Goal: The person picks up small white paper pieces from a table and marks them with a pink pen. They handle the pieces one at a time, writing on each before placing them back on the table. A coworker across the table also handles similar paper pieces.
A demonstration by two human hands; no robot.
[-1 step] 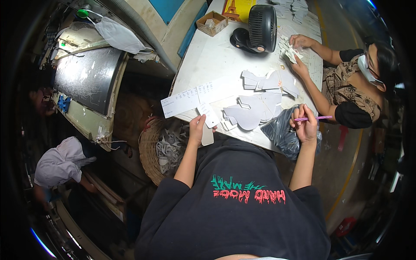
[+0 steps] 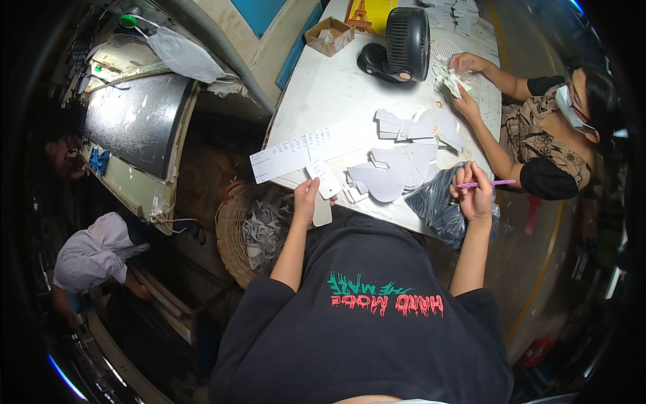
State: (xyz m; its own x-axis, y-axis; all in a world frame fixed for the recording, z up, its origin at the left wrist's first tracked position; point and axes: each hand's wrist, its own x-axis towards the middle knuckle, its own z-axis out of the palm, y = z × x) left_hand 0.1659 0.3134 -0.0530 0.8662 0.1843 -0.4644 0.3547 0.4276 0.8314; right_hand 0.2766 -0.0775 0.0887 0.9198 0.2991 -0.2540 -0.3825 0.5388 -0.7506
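Note:
My left hand (image 2: 306, 204) pinches a small white card tag (image 2: 324, 180) with a punched hole, above the near edge of the white table (image 2: 336, 87). Another pale rounded piece (image 2: 323, 215) shows below that hand. Touching the tag's upper end, a long paper slip (image 2: 279, 160) with handwriting lies on the tabletop. My right hand (image 2: 478, 202) is raised with a pink-purple pen (image 2: 496, 183) between its fingers, over a dark plastic bag (image 2: 431, 205) at the table edge. Between my hands are flat grey cut-out pieces (image 2: 387, 180), with another banded stack (image 2: 414, 126) behind.
A black fan (image 2: 408, 47) and a small open box (image 2: 330, 36) stand farther back. At the right, a co-worker (image 2: 545, 135) handles pale pieces (image 2: 452, 82). A wicker basket (image 2: 232, 236) of scraps sits below left, near a dark-topped bench (image 2: 134, 121).

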